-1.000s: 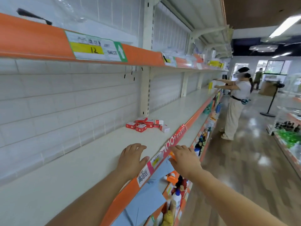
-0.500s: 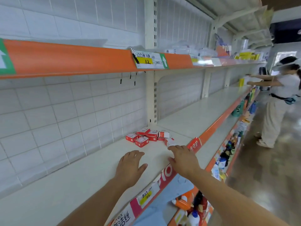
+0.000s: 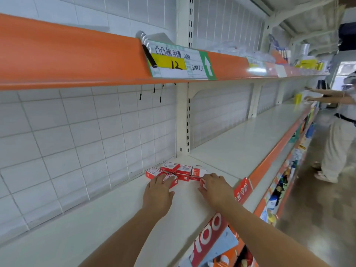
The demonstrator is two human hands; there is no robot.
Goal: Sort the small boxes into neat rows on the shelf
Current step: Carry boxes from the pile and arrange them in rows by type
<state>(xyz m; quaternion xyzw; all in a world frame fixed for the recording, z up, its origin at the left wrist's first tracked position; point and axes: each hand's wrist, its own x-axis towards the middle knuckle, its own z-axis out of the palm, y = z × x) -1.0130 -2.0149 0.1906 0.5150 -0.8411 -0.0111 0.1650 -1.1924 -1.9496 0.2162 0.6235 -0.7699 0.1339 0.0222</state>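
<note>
Several small red and white boxes (image 3: 178, 171) lie in a loose cluster on the white shelf (image 3: 96, 224), near the back grid wall and a white upright post. My left hand (image 3: 159, 191) rests palm down with its fingertips on the nearest box (image 3: 172, 181) at the cluster's front left. My right hand (image 3: 214, 186) covers another small red box (image 3: 202, 184) at the cluster's right front, fingers curled over it. Whether either hand has lifted a box cannot be told.
An orange-edged upper shelf (image 3: 77, 60) with a yellow price tag (image 3: 177, 62) hangs overhead. Black hooks (image 3: 154, 92) poke from the grid wall. Lower shelves with bottles (image 3: 279, 189) lie at right. Another person (image 3: 339, 135) works farther down the aisle.
Both hands moved forward from the shelf's front edge to the cluster and now touch boxes. The view has come closer to the shelf.
</note>
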